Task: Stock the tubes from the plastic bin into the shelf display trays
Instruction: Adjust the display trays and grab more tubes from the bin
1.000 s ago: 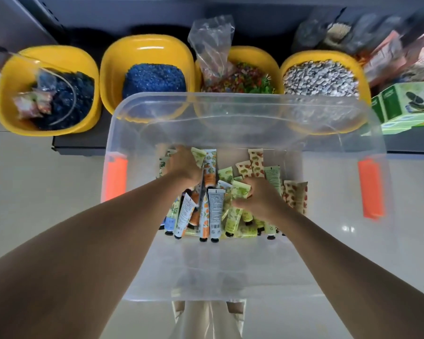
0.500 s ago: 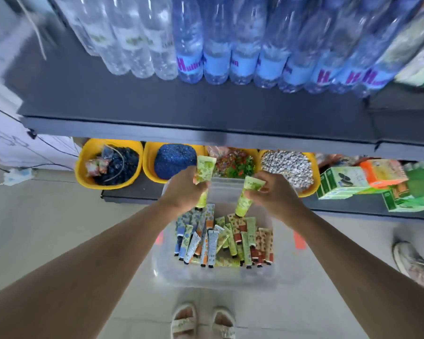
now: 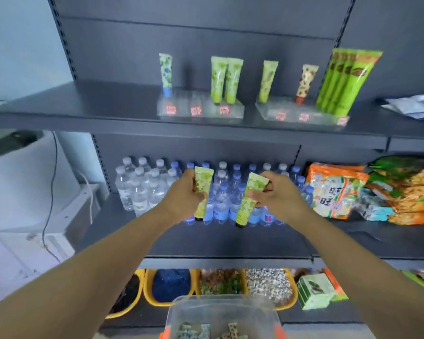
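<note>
Green tubes are sitting in both of my hands, raised in front of the shelf of water bottles (image 3: 206, 192). My left hand (image 3: 184, 196) is gripping one green tube (image 3: 202, 189) with fingers curled round its middle, crimped end up and dark cap pointing down; the fingers themselves are mostly hidden behind the tube and the back of my hand. My right hand (image 3: 277, 196) is pinching a second green tube (image 3: 249, 199) near its upper part, tilted, cap down as well. The two tubes are near each other but apart. Above them, on the upper shelf (image 3: 83, 104), two clear display trays are standing side by side: the left tray (image 3: 201, 111) is holding a blue-capped tube (image 3: 166, 74) and a pair of green ones, the right tray (image 3: 301, 116) a single green tube, a brown-patterned one and a packed row of green tubes (image 3: 345, 79). The red labels on the tray fronts are too blurred for me to read. At the bottom edge the plastic bin (image 3: 220, 311) is cut off by the frame, showing only a few tube ends inside. Behind it, yellow bowls (image 3: 169, 287) are partly hidden under the middle shelf, and snack bags (image 3: 367, 189) are lying to the right of the bottles.
</note>
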The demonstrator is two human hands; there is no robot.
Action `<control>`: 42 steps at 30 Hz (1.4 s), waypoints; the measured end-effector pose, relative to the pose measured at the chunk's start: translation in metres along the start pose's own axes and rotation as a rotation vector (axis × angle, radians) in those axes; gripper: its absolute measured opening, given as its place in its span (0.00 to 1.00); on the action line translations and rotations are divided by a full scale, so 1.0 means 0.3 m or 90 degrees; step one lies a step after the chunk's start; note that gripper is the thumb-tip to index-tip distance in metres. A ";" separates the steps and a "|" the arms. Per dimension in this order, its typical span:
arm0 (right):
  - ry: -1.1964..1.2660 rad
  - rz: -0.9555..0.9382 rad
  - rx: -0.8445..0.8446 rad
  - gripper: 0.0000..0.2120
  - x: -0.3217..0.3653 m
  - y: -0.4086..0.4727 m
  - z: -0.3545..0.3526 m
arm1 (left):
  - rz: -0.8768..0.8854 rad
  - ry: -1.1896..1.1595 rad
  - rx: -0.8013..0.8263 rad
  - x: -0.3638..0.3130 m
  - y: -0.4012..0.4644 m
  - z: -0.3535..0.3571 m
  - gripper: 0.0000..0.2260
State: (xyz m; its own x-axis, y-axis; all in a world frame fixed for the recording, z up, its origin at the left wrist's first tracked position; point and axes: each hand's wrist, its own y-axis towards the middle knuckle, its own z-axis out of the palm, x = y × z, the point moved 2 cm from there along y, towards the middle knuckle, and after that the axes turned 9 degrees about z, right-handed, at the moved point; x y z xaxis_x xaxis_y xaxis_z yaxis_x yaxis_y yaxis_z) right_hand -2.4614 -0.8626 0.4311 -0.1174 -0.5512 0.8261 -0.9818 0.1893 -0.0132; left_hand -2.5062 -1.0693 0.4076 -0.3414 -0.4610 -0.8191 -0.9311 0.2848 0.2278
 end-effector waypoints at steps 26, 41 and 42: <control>-0.078 -0.218 -0.172 0.04 0.578 0.532 -0.320 | 0.147 0.018 -0.150 -0.457 0.600 -0.272 0.06; -0.178 -0.184 -0.193 0.16 0.554 0.666 -0.190 | 0.139 0.005 -0.116 -0.330 0.743 -0.213 0.11; -0.187 -0.181 -0.189 0.16 0.552 0.666 -0.183 | 0.134 0.010 -0.113 -0.326 0.745 -0.210 0.12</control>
State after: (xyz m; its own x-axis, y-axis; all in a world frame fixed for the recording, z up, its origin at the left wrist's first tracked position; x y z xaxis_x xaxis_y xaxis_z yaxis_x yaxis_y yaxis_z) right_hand -2.6689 -0.8715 0.5962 0.0695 -0.8117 0.5800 -0.9015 0.1978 0.3848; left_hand -2.6889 -1.0135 0.5716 -0.5300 -0.4214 -0.7358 -0.8471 0.2247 0.4815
